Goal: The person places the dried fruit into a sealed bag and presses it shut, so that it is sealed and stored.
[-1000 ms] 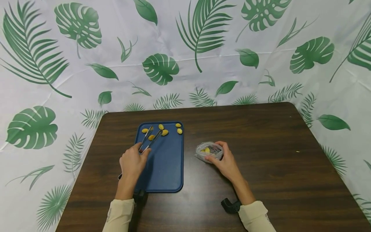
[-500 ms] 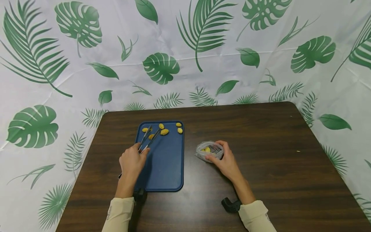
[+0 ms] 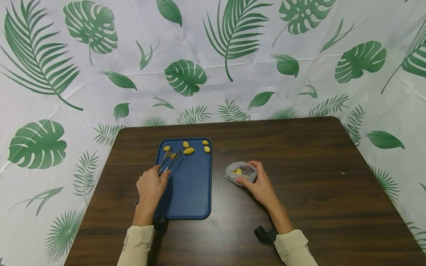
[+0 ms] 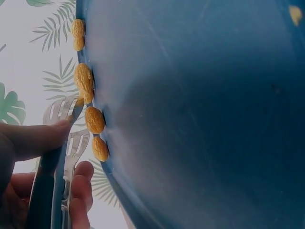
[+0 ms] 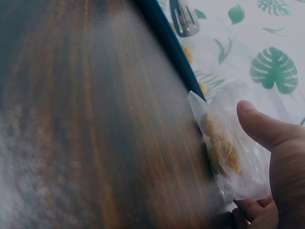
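My left hand (image 3: 151, 187) grips metal tongs (image 3: 166, 165) with slotted ends, their arms spread apart. Both tips hang over the far left part of a blue tray (image 3: 190, 192), one on each side of a yellow-brown oval piece (image 3: 173, 156). Several more such wrinkled pieces (image 4: 83, 76) lie along the tray's far end. Over the table to the right, my right hand (image 3: 261, 188) holds a clear plastic bag (image 3: 232, 178) by its side, thumb at the mouth. The bag's mouth faces up and yellow pieces (image 5: 221, 148) show inside it.
The dark wooden table (image 3: 299, 159) ends at a white cloth (image 3: 233, 92) printed with green leaves. A small yellow scrap (image 3: 342, 173) lies on the right side of the table. The tray's raised rim (image 3: 210, 181) runs to the left of the bag.
The tips of the tongs have come closer together and drawn slightly left and nearer, about the oval piece. The right hand and bag have stayed in place.
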The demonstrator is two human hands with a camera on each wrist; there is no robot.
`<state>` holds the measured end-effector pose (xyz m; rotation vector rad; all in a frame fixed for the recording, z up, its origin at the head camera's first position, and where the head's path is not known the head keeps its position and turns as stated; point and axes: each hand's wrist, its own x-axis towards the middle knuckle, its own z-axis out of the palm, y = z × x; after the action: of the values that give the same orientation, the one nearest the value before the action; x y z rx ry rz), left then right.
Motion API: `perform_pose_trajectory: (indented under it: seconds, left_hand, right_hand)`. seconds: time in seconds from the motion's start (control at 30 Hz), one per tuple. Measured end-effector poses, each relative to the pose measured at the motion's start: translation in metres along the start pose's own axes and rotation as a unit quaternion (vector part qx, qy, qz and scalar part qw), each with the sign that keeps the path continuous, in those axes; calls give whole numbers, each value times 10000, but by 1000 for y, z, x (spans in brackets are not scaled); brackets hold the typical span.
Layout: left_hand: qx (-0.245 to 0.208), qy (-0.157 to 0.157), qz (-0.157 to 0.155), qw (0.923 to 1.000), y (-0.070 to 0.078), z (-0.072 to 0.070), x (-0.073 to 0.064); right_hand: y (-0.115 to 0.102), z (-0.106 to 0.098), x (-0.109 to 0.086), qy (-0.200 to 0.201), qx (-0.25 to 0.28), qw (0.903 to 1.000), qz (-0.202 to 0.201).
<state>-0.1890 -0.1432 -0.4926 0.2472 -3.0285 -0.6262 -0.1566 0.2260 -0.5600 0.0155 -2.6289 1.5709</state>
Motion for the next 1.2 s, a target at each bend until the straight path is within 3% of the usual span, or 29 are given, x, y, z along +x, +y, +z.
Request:
perform_pose_trajectory:
  seconds: [0.83, 1.2]
  left_hand:
    - [50, -93, -45, 9999, -4, 5, -3]
    - [-40, 117, 58, 9999, -3, 3, -7]
  right_hand:
    - [-5, -2, -1, -7, 9, 9999, 170]
    - [-4, -1, -2, -14, -24, 9998, 178]
